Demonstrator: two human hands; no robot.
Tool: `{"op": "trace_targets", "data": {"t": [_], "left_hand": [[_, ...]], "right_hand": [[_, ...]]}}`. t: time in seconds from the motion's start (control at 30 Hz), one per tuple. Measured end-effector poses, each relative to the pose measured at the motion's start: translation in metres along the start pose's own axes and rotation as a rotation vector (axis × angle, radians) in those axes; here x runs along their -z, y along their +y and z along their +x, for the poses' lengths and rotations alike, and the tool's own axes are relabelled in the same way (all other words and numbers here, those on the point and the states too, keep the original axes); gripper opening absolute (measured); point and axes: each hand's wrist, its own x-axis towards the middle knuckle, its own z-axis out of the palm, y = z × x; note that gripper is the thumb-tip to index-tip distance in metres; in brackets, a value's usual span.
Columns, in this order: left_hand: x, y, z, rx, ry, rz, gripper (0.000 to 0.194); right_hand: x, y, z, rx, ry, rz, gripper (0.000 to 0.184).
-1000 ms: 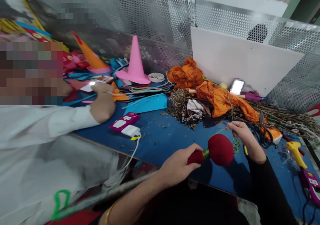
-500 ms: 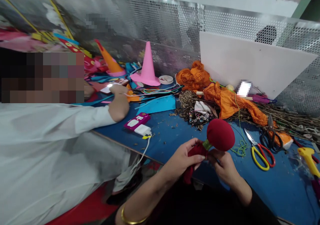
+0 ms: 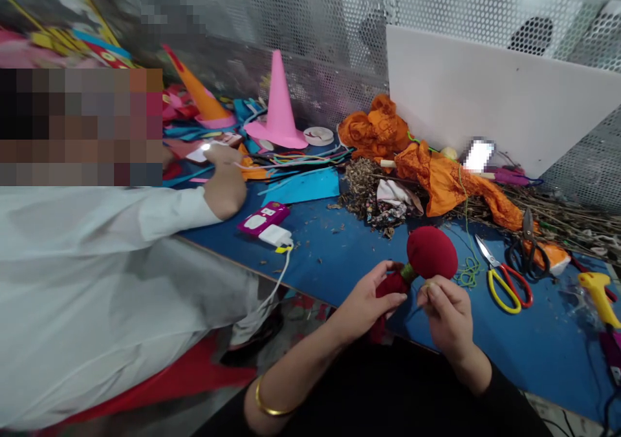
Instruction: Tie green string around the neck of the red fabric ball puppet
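My left hand (image 3: 371, 301) is closed round the gathered lower cloth of a red fabric-covered ball (image 3: 431, 253). Green yarn (image 3: 408, 272) is wound round the neck just under the ball. On the ball's lower right, my right hand (image 3: 449, 311) pinches with thumb and forefinger, seemingly on the yarn's end; the strand itself is barely visible. A loose heap of the same green yarn (image 3: 468, 273) lies on the table beyond that hand. Scissors with red and yellow handles (image 3: 507, 288) rest to its right.
On the blue table (image 3: 325, 256) lie black scissors (image 3: 528, 249), orange cloth (image 3: 427, 178), dried stems (image 3: 557, 217) and a purple power strip (image 3: 264, 219). A yellow glue gun (image 3: 596, 295) is at right. A pink cone hat (image 3: 277, 110) stands behind. A co-worker's white sleeve (image 3: 169, 214) reaches in from the left.
My right hand has come from the stretched yarn at the right, down under the ball, then up to its lower right side. The scissors came into view. My left hand keeps its hold.
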Motion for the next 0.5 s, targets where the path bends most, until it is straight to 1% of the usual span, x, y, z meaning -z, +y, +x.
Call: {"op": "trace_targets", "data": {"t": [0.07,0.13,0.23,0.33,0.4,0.47,0.5], "left_hand": [[-0.002,-0.001,-0.001,0.002,0.013,0.009,0.05],[-0.004,0.0,-0.002,-0.007,0.043,0.018,0.047],[-0.007,0.001,-0.003,-0.038,0.081,0.046,0.042],[-0.005,-0.004,0.001,-0.053,0.099,0.149,0.037],[0.0,-0.01,0.006,-0.092,0.154,0.28,0.035],[0.006,-0.015,0.012,-0.127,0.2,0.428,0.036],[0.01,-0.017,0.014,-0.129,0.205,0.496,0.037]], "right_hand": [[0.005,-0.002,-0.005,-0.054,0.031,-0.127,0.034],[0.008,-0.004,-0.009,-0.062,0.044,-0.197,0.034],[0.009,-0.004,-0.012,-0.066,0.067,-0.208,0.035],[0.007,-0.003,-0.011,-0.066,0.05,-0.216,0.035],[0.005,-0.006,-0.008,-0.019,-0.034,-0.283,0.034],[0.005,-0.014,-0.003,0.09,-0.193,-0.382,0.029],[0.006,-0.02,0.0,0.156,-0.279,-0.435,0.026]]}}
